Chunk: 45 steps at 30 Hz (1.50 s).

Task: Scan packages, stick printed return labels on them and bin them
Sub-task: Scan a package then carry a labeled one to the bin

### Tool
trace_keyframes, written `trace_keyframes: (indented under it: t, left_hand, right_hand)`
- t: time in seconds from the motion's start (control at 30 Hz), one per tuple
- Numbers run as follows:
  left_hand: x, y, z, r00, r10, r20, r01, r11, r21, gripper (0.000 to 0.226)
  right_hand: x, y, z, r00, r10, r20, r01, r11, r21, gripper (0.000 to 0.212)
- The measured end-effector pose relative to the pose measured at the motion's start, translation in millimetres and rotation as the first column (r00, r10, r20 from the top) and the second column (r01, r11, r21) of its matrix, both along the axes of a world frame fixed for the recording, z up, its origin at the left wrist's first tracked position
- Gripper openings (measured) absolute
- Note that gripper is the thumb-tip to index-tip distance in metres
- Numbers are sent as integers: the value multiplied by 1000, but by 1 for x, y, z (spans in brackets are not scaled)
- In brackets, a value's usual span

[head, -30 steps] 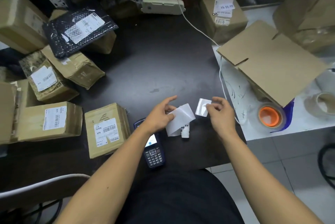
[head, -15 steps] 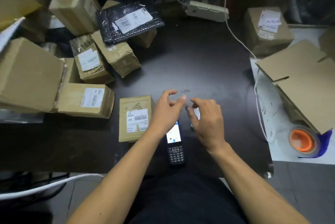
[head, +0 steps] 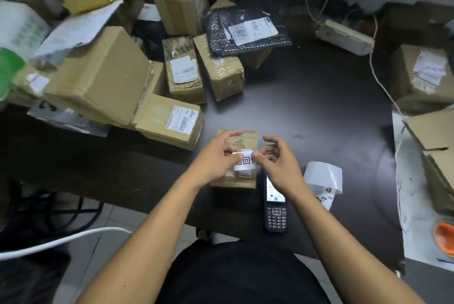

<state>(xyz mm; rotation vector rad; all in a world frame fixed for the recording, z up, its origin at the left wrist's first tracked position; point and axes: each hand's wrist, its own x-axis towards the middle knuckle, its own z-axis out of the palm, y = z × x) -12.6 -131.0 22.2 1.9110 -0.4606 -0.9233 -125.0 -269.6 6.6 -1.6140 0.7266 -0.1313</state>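
Note:
A small brown cardboard package (head: 245,139) lies on the dark table (head: 319,107) right in front of me. Over it, my left hand (head: 216,158) and my right hand (head: 280,163) pinch a white printed label (head: 245,163) between them, each at one edge. The label's black code faces up. A dark handheld scanner (head: 276,207) lies just right of the package, partly under my right wrist, its screen lit. A curled strip of white label backing (head: 323,176) rests on the table to the scanner's right.
Several cardboard parcels (head: 172,121) and a black bubble mailer (head: 248,30) crowd the left and back of the table. Another box (head: 422,77) sits at the right, with a flattened carton (head: 432,131), an orange tape roll (head: 444,235), a power strip (head: 344,35) and cable.
My view has swung left. Both hands moved left from above the scanner to above the small package, now pinching the label between them. The backing strip lies on the table.

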Motion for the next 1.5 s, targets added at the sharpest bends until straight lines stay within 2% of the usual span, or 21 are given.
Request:
trace_keyframes:
  t: [0.13,0.27,0.4,0.47,0.6,0.67,0.77,0.93,1.1,1.33,1.5]
  left_hand:
    - [23,0,-4,999,-8,39,6,999,37,56]
    - [34,-13,-9,983,81,167,-100,989,108,60]
    - [37,-16,-15,917,-67,393,-7,982,186,61]
    - [38,-12,-20,882,-120,456,17,975,222,60]
    - [39,-5,-27,858,-40,512,-68,979,190,54]
    - [38,-6,-29,875,-42,482,-53,982,181,56]
    - [34,-7,-32,919,-111,380,35,979,202,63]
    - [28,5,-34,958,-16,288,-26,990,142,59]
    - [17,25,-37,992,-91,86,78,986,150,75]
    - [8,55,-29,994,-62,85,59,998,34,78]
    - [-4,89,-31,997,-40,70,37,999,34,78]
  right_hand:
    - [29,2,-1,1000,-7,-30,6,1000,-4,29]
    - [53,-2,-4,995,-29,-96,6,974,-226,28]
    - [59,-1,-5,983,67,-171,-137,889,-438,31]
    - [56,0,-7,973,99,-208,-197,828,-525,34]
    - [48,0,-15,986,0,-169,-106,780,-617,36]
    - [45,1,-17,986,-12,-165,-87,809,-582,42]
    - [40,2,-20,966,60,-252,-179,859,-479,57]
    - [29,3,-10,972,-37,-231,-56,923,-381,48]
    - [9,15,1,932,136,-336,-229,939,-257,59]
    - [2,49,6,947,121,-297,-213,929,-301,69]
    - [-9,81,0,949,147,-278,-231,926,-299,71]
